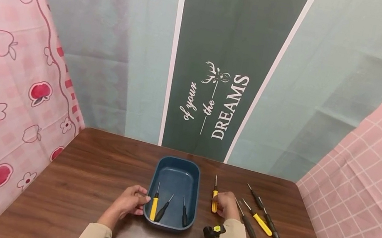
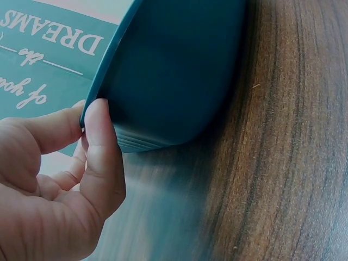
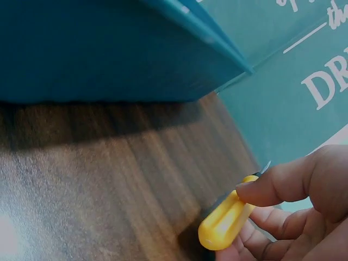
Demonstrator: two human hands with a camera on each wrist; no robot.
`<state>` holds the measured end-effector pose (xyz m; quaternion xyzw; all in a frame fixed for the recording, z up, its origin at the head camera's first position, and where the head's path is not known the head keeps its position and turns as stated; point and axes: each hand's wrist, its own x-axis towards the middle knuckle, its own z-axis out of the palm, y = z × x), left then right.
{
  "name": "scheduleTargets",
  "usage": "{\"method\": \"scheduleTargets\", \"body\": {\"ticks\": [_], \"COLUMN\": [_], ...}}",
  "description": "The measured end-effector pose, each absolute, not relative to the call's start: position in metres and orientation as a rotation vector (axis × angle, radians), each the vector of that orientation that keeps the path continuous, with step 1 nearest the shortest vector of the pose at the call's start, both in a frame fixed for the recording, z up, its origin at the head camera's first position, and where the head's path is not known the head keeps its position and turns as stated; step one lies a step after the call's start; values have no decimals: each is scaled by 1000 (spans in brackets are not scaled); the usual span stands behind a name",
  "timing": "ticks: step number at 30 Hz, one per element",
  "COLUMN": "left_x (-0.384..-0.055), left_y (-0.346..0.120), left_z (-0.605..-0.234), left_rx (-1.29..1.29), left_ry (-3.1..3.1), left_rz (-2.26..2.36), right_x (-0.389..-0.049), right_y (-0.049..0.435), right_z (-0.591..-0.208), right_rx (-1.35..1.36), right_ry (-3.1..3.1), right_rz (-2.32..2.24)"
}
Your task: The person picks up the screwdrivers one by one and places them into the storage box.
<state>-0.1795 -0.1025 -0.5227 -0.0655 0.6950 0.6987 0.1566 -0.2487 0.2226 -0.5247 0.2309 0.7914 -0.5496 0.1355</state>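
At the left side of a dark blue rectangular tray (image 1: pixel 177 180), my left hand (image 1: pixel 130 199) pinches the rim between thumb and fingers; the left wrist view shows that grip on the tray wall (image 2: pixel 174 65). Inside the tray lie a yellow-handled screwdriver (image 1: pixel 153 209) and two black-handled screwdrivers (image 1: pixel 160 214) (image 1: pixel 184 217), shafts toward the far end. To the right of the tray my right hand (image 1: pixel 227 203) pinches another yellow screwdriver (image 1: pixel 214 206) by its handle, its shaft pointing away. In the right wrist view the yellow handle (image 3: pixel 225 223) is between thumb and fingers, close over the table.
Right of my right hand, several more screwdrivers lie on the brown wooden table (image 1: pixel 91 169): a black one (image 1: pixel 249 228), a yellow one (image 1: pixel 262 225) and dark ones (image 1: pixel 272 229) beyond. A printed curtain (image 1: pixel 147 65) hangs behind the table, with pink cloths (image 1: pixel 373 187) at both sides.
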Motion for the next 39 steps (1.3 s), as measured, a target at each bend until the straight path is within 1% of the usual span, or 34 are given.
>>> {"method": "scheduleTargets", "body": {"ticks": [18, 28, 39], "left_x": [-178, -178, -179], "left_y": [-103, -103, -104], "left_z": [-523, -522, -524], "left_rx": [-183, -176, -180], "left_ry": [1972, 1977, 1990], "left_rz": [2014, 2024, 2005], "right_x": [-226, -222, -221], "right_y": [206, 191, 168], "right_z": [-494, -478, -467], "right_rx": [400, 254, 180], "right_ry": [2317, 2306, 2301], "right_rz": [-1592, -1663, -1656]}}
